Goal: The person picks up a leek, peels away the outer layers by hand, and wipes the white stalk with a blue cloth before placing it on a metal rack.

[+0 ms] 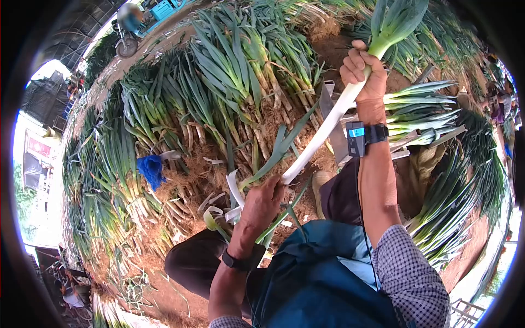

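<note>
A long leek (322, 131) with a clean white shank and green top slants across in front of me. My right hand (365, 74) is wrapped round its upper part, just under the leaves. Lower down, my left hand (265, 199) is closed at the root end, its fingertips partly turned from view. Loose peeled strips of leaf (235, 188) hang and lie beside my left hand. Past my right forearm, several peeled leeks (418, 112) lie stacked on a metal stand (339, 134).
Unpeeled leeks with dirty roots (240, 71) stand massed ahead and to the left. A blue net bundle (151, 170) rests among them. More leeks (459, 191) lie at the right. A wheel (126, 47) and a blue crate (162, 10) show at the far back left.
</note>
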Demonstrator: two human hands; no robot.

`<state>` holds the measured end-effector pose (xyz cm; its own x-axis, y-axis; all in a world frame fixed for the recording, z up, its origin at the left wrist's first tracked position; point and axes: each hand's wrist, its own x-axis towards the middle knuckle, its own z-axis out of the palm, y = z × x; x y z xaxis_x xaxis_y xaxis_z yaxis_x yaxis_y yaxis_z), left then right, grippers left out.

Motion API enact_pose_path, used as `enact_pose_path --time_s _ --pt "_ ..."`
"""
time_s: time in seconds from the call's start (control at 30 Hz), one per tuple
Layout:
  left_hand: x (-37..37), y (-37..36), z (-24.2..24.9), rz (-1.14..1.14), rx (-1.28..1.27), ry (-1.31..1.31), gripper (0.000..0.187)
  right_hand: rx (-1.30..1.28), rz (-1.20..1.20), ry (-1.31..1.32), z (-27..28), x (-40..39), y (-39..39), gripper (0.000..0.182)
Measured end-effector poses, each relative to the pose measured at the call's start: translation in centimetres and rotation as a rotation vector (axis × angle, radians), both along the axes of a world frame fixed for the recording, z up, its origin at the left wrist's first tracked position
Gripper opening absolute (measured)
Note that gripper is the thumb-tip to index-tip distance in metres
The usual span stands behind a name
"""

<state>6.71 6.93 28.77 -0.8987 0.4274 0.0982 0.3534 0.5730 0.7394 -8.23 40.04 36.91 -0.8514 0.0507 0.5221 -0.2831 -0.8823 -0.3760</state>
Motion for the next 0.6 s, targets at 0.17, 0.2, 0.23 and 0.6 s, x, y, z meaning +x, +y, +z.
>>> enact_pose_path --time_s 0.17,0.2,0.23,0.6 --pt "-0.2 0.9 -1.4 -0.076 -0.085 0.064 0.024 0.013 -0.039 -0.004 0.2 0.1 -0.1 0.024" --pt "-0.1 1.0 -1.7 -0.079 -0.080 0.069 0.024 0.029 -0.052 -0.004 0.4 0.3 -0.1 0.023" --pt "-0.2 1.2 -2.1 -0.081 -0.075 0.080 0.024 0.029 -0.047 -0.001 0.5 0.1 0.0 0.023" --pt "-1.4 0.0 -7.0 0.114 0.282 -0.226 0.019 0.078 0.025 0.035 0.7 -0.1 0.1 0.023"
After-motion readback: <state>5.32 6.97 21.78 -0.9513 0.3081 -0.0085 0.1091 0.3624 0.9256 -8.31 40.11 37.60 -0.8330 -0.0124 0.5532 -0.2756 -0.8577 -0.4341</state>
